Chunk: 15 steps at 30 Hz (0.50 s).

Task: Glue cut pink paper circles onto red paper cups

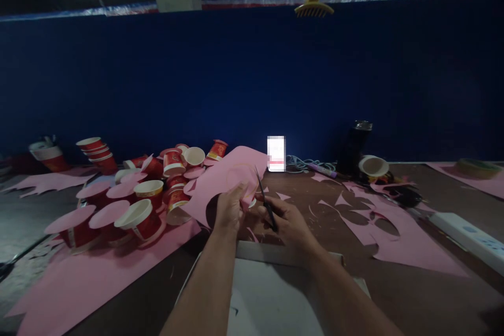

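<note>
My left hand [231,207] grips a large sheet of pink paper [220,176] by its near edge, the fingers closed on it. A faint round outline is drawn on the sheet, and a curved piece is cut out of its lower side. In my right hand [287,219] is a pair of dark scissors [268,209], blades pointing up beside the sheet's right edge. Whether the blades touch the paper I cannot tell. Left of the sheet stand several red paper cups [145,220], some topped with pink paper discs [110,213].
Cut pink scraps [409,239] lie on the brown table at right, near a white power strip [468,233] and a tipped cup [373,166]. A lit phone [276,153], a cable [301,164] and a dark bottle [352,144] stand at the back. A cardboard box [271,294] is below my arms.
</note>
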Each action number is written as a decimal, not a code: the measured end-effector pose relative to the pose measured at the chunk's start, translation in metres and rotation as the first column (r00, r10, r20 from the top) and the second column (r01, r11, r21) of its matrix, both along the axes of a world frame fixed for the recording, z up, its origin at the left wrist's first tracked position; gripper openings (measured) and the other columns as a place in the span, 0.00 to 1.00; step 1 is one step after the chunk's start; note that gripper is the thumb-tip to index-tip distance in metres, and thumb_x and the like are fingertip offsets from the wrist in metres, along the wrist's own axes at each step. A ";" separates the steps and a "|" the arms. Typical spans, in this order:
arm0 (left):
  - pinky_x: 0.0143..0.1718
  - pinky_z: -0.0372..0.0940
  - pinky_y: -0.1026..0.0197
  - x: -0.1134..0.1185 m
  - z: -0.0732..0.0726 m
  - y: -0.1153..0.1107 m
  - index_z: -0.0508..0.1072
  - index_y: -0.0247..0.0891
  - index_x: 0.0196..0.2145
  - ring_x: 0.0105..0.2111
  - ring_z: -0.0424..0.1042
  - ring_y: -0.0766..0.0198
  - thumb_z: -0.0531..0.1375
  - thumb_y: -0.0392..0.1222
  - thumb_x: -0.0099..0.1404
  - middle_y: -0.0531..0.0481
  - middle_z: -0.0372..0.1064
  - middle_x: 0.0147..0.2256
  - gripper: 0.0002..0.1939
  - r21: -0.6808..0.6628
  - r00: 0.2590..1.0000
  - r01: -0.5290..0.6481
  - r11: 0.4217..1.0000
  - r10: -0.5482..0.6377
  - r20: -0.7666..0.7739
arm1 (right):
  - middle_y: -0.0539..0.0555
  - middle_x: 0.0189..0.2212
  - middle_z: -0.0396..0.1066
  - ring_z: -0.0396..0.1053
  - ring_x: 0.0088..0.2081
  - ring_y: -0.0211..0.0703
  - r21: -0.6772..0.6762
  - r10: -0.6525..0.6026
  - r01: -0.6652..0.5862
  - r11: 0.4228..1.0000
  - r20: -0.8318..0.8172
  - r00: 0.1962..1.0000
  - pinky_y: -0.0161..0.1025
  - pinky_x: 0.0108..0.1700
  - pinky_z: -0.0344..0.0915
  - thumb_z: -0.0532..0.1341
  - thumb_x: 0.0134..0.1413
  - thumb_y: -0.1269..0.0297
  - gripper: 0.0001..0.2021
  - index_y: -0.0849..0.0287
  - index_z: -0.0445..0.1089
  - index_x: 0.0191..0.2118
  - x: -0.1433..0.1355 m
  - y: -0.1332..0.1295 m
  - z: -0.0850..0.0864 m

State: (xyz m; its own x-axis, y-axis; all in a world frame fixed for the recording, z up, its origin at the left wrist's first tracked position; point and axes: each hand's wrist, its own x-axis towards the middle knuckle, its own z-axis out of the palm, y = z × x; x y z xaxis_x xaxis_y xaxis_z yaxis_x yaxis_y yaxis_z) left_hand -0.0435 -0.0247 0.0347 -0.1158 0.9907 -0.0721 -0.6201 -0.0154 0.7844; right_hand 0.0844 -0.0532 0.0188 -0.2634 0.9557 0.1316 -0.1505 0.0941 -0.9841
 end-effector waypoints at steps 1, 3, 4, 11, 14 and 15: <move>0.23 0.68 0.59 -0.001 -0.002 0.002 0.73 0.31 0.22 0.22 0.73 0.58 0.68 0.42 0.44 0.50 0.68 0.17 0.12 0.016 1.000 -0.011 1.000 0.011 0.010 | 0.49 0.26 0.66 0.59 0.24 0.32 -0.001 0.004 -0.004 1.000 0.002 1.000 0.31 0.27 0.59 0.67 0.46 0.58 0.21 0.57 0.73 0.48 0.000 0.000 -0.001; 0.25 0.68 0.59 -0.002 -0.004 0.005 0.73 0.30 0.22 0.23 0.73 0.57 0.68 0.41 0.44 0.49 0.68 0.17 0.12 0.048 0.999 -0.026 0.999 0.025 0.027 | 0.48 0.25 0.65 0.59 0.24 0.32 0.006 0.017 -0.017 1.000 0.012 1.000 0.30 0.27 0.58 0.66 0.47 0.58 0.21 0.58 0.73 0.48 0.001 0.001 -0.001; 0.25 0.69 0.59 -0.002 -0.005 0.007 0.73 0.29 0.22 0.24 0.74 0.57 0.68 0.41 0.44 0.49 0.69 0.18 0.12 0.061 0.999 -0.038 0.997 0.036 0.032 | 0.48 0.24 0.64 0.58 0.24 0.32 0.019 0.023 -0.023 1.000 0.016 1.000 0.30 0.27 0.58 0.66 0.47 0.58 0.21 0.58 0.73 0.48 0.001 0.000 0.000; 0.25 0.69 0.58 -0.007 -0.007 0.010 0.73 0.28 0.22 0.23 0.74 0.57 0.68 0.41 0.44 0.47 0.69 0.17 0.13 0.039 0.998 -0.053 0.998 0.052 0.018 | 0.46 0.21 0.60 0.56 0.23 0.31 0.042 0.033 -0.035 0.999 0.026 0.999 0.30 0.26 0.57 0.66 0.47 0.56 0.20 0.59 0.74 0.46 0.000 -0.001 0.001; 0.24 0.70 0.57 -0.007 -0.004 0.007 0.73 0.28 0.22 0.23 0.74 0.55 0.68 0.41 0.44 0.46 0.69 0.17 0.12 0.023 1.000 -0.001 1.000 0.000 0.027 | 0.47 0.23 0.62 0.57 0.23 0.31 0.047 0.035 -0.036 0.998 0.033 0.999 0.30 0.25 0.56 0.66 0.47 0.55 0.20 0.59 0.74 0.46 0.001 0.000 -0.001; 0.24 0.70 0.57 -0.007 -0.003 0.006 0.73 0.28 0.22 0.23 0.74 0.55 0.67 0.41 0.45 0.45 0.69 0.18 0.12 0.025 0.999 0.014 1.000 -0.015 0.037 | 0.47 0.23 0.62 0.57 0.23 0.31 0.048 0.032 -0.034 0.998 0.033 0.999 0.30 0.25 0.55 0.66 0.47 0.55 0.20 0.59 0.74 0.46 0.001 0.000 -0.001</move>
